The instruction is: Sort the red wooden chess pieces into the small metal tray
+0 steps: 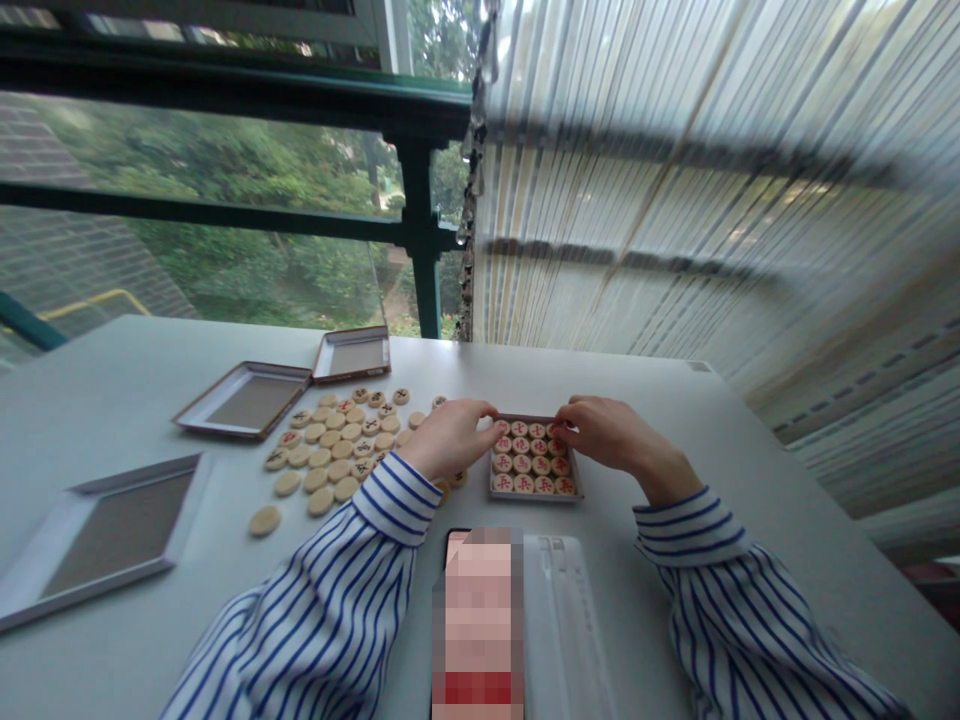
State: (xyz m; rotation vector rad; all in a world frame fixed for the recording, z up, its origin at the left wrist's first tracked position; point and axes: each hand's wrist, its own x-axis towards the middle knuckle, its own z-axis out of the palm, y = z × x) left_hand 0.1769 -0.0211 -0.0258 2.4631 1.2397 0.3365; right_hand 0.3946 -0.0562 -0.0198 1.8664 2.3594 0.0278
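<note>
A small square box holds rows of round wooden pieces with red characters. My left hand is at its back left corner, thumb and forefinger nearly together at the corner piece. At the back right corner is my right hand, its fingers curled and pressed together on the edge and corner piece. Left of the box, many loose wooden pieces lie spread on the table, some blank, others with black or red characters. My left wrist and sleeve hide some of them.
Two open box parts lie behind the pieces at the left. A larger white tray sits at the front left. A phone and a clear plastic case are near the front. A string curtain hangs behind.
</note>
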